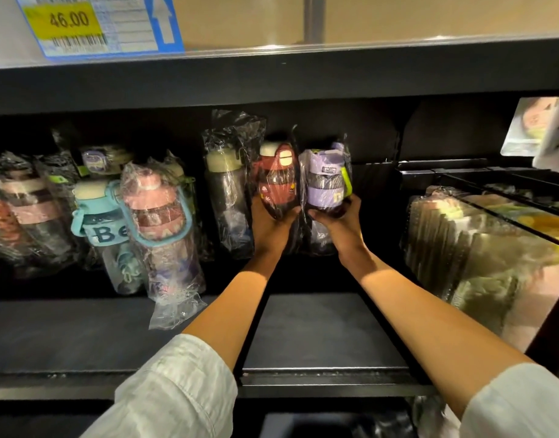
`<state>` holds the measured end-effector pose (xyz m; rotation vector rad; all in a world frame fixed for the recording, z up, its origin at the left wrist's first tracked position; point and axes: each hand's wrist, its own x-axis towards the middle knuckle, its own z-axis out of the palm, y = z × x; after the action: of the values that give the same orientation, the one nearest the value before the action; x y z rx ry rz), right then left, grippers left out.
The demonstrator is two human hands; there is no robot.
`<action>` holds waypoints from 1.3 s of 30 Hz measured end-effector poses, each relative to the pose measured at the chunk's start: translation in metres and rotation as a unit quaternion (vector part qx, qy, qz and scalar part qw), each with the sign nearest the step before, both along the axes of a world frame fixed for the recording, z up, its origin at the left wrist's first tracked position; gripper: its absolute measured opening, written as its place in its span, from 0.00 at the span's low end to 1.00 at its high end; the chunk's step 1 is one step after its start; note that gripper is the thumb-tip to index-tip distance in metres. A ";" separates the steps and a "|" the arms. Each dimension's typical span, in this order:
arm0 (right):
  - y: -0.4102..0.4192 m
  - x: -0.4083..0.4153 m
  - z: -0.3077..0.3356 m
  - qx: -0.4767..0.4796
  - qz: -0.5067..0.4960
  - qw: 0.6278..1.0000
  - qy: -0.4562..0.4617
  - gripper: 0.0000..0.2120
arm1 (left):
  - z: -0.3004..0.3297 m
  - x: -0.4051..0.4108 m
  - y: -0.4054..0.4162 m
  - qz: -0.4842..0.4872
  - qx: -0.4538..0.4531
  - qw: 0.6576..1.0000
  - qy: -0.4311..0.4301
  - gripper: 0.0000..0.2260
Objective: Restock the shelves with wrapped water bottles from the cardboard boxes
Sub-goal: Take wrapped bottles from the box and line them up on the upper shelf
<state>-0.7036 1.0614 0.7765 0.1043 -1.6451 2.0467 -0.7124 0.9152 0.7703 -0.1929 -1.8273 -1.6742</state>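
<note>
Deep inside a dark shelf [319, 336], my left hand [270, 224] grips a red wrapped bottle [278, 178] from below. Right beside it, my right hand [338, 221] holds a purple wrapped bottle [327, 177] the same way. Both bottles stand upright in clear plastic, touching each other at the back of the shelf. A dark wrapped bottle with a cream lid [227, 191] stands just left of the red one. Further left lean a pink bottle with a blue strap [158, 216] and a teal bottle [104, 216]. No cardboard box is in view.
Several more wrapped bottles crowd the far left [22, 210]. On the right, a rack holds flat plastic-wrapped packs [461, 248]. The upper shelf edge carries a yellow 46.00 price label [69, 20]. A bare strip of shelf floor lies under my forearms.
</note>
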 end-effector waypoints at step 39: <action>0.017 0.071 0.025 0.384 -0.112 0.906 -0.138 0.32 | 0.023 0.091 -0.011 0.074 -0.194 0.967 -0.145 0.37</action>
<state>-0.6331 1.0785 0.8012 -0.1084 -2.4308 1.1838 -0.6216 0.9045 0.7936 0.0287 -2.3198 -1.2805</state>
